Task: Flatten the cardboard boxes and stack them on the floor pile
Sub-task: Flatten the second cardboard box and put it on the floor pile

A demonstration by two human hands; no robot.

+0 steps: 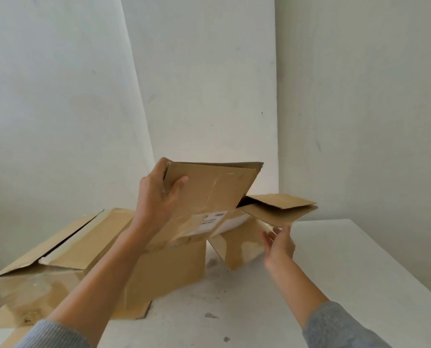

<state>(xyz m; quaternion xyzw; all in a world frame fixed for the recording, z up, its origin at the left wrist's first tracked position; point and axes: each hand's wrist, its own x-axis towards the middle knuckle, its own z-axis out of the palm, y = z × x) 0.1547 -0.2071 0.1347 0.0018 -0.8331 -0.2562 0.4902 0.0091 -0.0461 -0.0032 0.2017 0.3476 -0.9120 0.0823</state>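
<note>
I wore a grey-blue ribbed knit sweater, its left sleeve [56, 334] and right sleeve [339, 327] pushed up, leaving my forearms and hands bare.

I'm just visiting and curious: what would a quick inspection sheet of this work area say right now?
Surface: white table, scuffed, with dark specks near its front.
Job's things: small box with a white label, lifted and tilted, flaps open; large box lying on the table's left, its top seam split open.
Clutter: nothing seen.
Grippers: left hand grips the small box's upper left flap; right hand is open, fingertips at the underside of its right flap.
Cables: nothing seen.
Surroundings: plain white walls meeting in a corner; the floor pile is out of view.
</note>
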